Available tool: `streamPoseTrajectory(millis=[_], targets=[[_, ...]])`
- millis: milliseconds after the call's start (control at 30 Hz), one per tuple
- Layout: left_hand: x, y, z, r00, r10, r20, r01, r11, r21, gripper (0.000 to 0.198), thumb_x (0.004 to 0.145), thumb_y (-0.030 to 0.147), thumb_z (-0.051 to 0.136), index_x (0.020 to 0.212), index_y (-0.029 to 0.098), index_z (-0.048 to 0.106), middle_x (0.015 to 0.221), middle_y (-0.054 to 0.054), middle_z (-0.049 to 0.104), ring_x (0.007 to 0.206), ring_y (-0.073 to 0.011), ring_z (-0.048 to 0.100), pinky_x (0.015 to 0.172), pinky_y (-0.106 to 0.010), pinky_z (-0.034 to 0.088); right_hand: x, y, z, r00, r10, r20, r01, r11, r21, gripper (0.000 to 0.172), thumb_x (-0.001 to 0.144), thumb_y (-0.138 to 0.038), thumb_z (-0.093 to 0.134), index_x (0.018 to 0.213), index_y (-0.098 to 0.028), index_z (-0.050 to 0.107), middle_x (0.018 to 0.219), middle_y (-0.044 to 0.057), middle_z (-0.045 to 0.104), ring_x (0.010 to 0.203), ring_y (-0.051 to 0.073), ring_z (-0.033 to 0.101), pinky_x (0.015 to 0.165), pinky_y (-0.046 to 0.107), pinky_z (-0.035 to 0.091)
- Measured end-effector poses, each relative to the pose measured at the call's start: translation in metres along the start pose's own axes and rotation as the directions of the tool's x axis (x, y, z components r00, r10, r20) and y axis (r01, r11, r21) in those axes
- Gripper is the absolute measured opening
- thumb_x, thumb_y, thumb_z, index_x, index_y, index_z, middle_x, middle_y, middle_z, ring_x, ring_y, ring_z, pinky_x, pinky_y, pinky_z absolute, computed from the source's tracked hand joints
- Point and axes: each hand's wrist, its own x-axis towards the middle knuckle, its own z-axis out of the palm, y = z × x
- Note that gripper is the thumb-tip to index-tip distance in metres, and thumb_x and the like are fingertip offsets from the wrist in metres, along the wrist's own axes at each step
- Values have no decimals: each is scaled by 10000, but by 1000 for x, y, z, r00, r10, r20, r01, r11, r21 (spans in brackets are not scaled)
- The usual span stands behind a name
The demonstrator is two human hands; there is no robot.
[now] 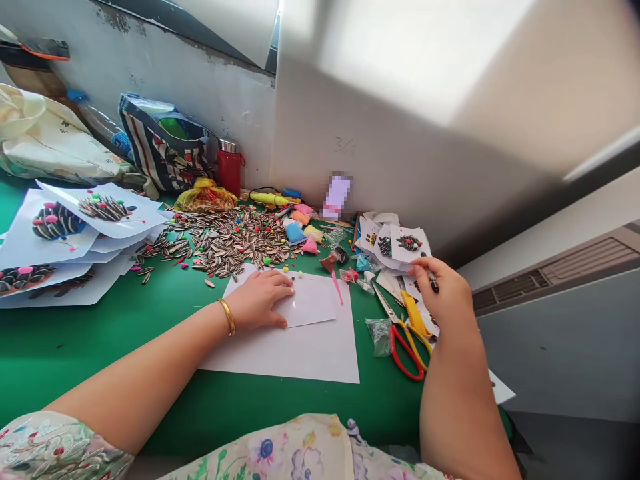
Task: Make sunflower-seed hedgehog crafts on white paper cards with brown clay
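My left hand point(264, 297) lies flat with fingers apart on a small white sheet point(315, 303), which rests on a larger white sheet point(320, 357). A gold bangle point(227, 317) circles that wrist. Over at the right, my right hand point(443, 287) is closed around a black pen point(433, 281), raised above the papers there. Below it lie red-and-yellow-handled scissors point(405, 350) and a yellow cutter point(414, 312). A pink strip point(339, 291) crosses the upper edge of the large sheet, and small beads sit by my left fingertips.
Striped sunflower seeds point(240, 240) spread across the green table point(165, 340). Sheets with seed pictures point(55, 223) pile up at the left, and more finished pictures point(395, 241) lie at the right. Clay packets point(296, 233), a red flask point(229, 167) and a striped bag point(165, 147) stand near the wall.
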Motion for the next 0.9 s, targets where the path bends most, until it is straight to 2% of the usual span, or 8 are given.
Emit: streamPoseTrajectory(millis=[100, 167, 267, 333, 400, 533, 700, 900], targets=[[0, -2, 1, 1000, 9, -6, -9, 1000, -2, 605, 684, 542, 798, 1210, 278, 657, 1358, -63, 600, 1306, -315, 466, 1034, -448, 360, -1, -16, 6, 993, 60, -104, -40, 982, 185, 350, 898, -491, 541, 1006, -210, 718, 869, 78, 726, 757, 239, 651, 707, 355, 468], [0, -4, 0, 1000, 22, -11, -22, 1000, -8, 554, 720, 525, 775, 1202, 274, 662, 1359, -63, 605, 1302, -306, 478, 1030, -437, 370, -3, -34, 14, 993, 100, -70, -66, 922, 381, 407, 910, -541, 523, 1047, -210, 717, 844, 71, 720, 768, 229, 656, 718, 353, 487], [1, -9, 0, 999, 47, -6, -47, 999, -27, 327, 857, 378, 664, 1172, 288, 681, 1344, -42, 626, 1295, -258, 504, 1027, -404, 385, -9, -66, 34, 991, 21, 133, -100, 774, 626, 489, 933, -590, 458, 1190, -230, 666, 889, 62, 720, 881, 223, 668, 760, 346, 508], [1, -11, -1, 998, 57, 0, -57, 998, -37, 274, 885, 274, 620, 1148, 293, 696, 1325, -28, 642, 1291, -235, 516, 1033, -389, 391, -17, -89, 51, 941, -80, 328, -210, 622, 754, 520, 937, -610, 413, 1250, -248, 616, 983, 67, 719, 876, 208, 677, 687, 315, 507], [2, -13, -1, 998, 64, -9, -65, 997, -36, 289, 860, 236, 647, 1138, 287, 706, 1318, -30, 647, 1287, -239, 519, 1048, -391, 390, -27, -109, 71, 876, -178, 449, -297, 536, 791, 435, 914, -564, 485, 1162, -247, 650, 982, 58, 706, 794, 183, 666, 607, 281, 470], [2, -13, -1, 996, 77, -33, -77, 997, -17, 308, 818, 248, 706, 1125, 272, 719, 1293, -51, 652, 1235, -265, 544, 1051, -418, 402, -50, -133, 109, 826, -208, 523, -336, 564, 755, 202, 822, -415, 635, 783, -216, 641, 674, -21, 586, 596, 122, 521, 558, 255, 412], [3, -12, -2, 997, 65, -29, -66, 998, -17, 301, 803, 261, 728, 1105, 258, 729, 1252, -61, 664, 1190, -276, 565, 1022, -426, 426, -64, -131, 129, 739, -192, 646, -502, 482, 718, 188, 831, -377, 575, 914, -218, 630, 674, -24, 610, 610, 129, 563, 613, 270, 473], [3, -14, -2, 998, 64, -21, -65, 997, -39, 289, 812, 232, 707, 1099, 261, 731, 1256, -57, 666, 1193, -265, 568, 1018, -406, 428, -68, -130, 132, 777, -235, 584, -347, 614, 709, 94, 801, -302, 586, 850, -230, 623, 805, -7, 645, 720, 151, 588, 654, 276, 467]])
